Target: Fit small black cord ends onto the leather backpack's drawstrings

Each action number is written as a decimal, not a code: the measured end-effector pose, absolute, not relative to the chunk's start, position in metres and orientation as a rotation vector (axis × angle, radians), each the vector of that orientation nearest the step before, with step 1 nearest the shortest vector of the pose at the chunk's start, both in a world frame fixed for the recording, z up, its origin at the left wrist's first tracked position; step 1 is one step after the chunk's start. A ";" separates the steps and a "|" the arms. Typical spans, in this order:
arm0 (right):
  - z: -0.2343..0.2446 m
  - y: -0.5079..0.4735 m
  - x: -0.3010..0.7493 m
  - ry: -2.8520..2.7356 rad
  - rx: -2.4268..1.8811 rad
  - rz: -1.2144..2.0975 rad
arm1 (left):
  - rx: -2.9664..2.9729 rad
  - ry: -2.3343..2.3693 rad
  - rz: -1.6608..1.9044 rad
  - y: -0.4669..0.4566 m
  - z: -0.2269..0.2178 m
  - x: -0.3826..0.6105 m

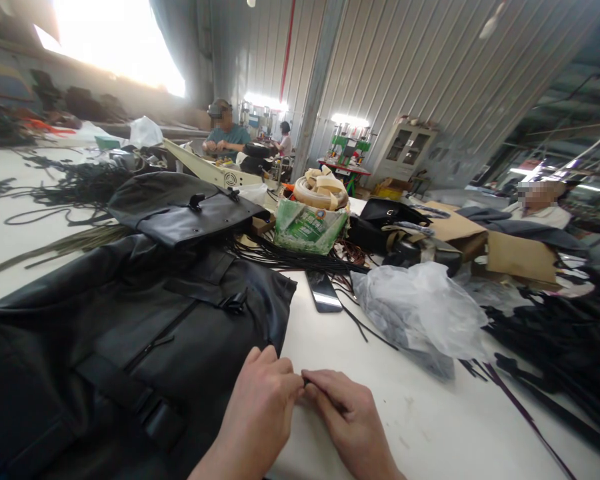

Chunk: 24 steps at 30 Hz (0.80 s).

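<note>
My left hand [263, 407] is closed, its fingers curled at the right edge of a black backpack [200, 360]. Thumb and fingers of my right hand [350, 413] pinch together just beside it. Between the fingertips of both hands shows a small dark piece [305, 383], mostly hidden, so its kind cannot be made out. The backpack lies flat on the white table [420, 427], with its flap [180, 207] toward the far side. Straps, a buckle [160, 420] and a zipper with a cord pull [155, 343] are on its front.
A phone [323, 291] lies beyond my hands. Behind it stands a green-and-white bucket [310, 227] with rolled webbing. To the right are a clear plastic bag [425, 307], cardboard [520, 257] and heaped black straps [570, 333]. Black cords [80, 183] lie far left. People sit farther back.
</note>
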State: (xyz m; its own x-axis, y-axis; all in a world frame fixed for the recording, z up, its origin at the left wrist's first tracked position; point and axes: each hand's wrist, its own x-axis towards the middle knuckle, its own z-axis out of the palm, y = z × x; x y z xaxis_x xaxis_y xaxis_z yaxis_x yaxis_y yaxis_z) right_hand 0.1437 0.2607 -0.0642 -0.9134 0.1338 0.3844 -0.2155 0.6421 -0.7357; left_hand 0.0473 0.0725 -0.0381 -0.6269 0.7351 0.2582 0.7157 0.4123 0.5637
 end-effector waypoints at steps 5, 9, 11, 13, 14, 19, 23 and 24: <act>-0.065 0.261 0.146 -2.461 0.081 1.122 | 1.386 2.649 0.975 0.077 -0.041 0.046; -0.067 0.260 0.147 -2.446 0.082 1.071 | 1.405 2.643 0.989 0.081 -0.039 0.047; -0.069 0.261 0.148 -2.456 0.096 1.046 | 1.409 2.630 1.019 0.083 -0.040 0.048; -0.072 0.262 0.149 -2.469 0.115 1.018 | 1.419 2.618 1.035 0.084 -0.040 0.049; -0.072 0.262 0.149 -2.471 0.127 1.000 | 1.422 2.615 1.039 0.084 -0.041 0.050; -0.072 0.261 0.147 -2.461 0.176 0.908 | 1.422 2.618 1.063 0.084 -0.044 0.051; -0.067 0.258 0.144 -2.464 0.171 0.896 | 1.434 2.629 1.086 0.084 -0.047 0.053; -0.066 0.258 0.143 -2.464 0.171 0.899 | 1.446 2.632 1.077 0.084 -0.048 0.053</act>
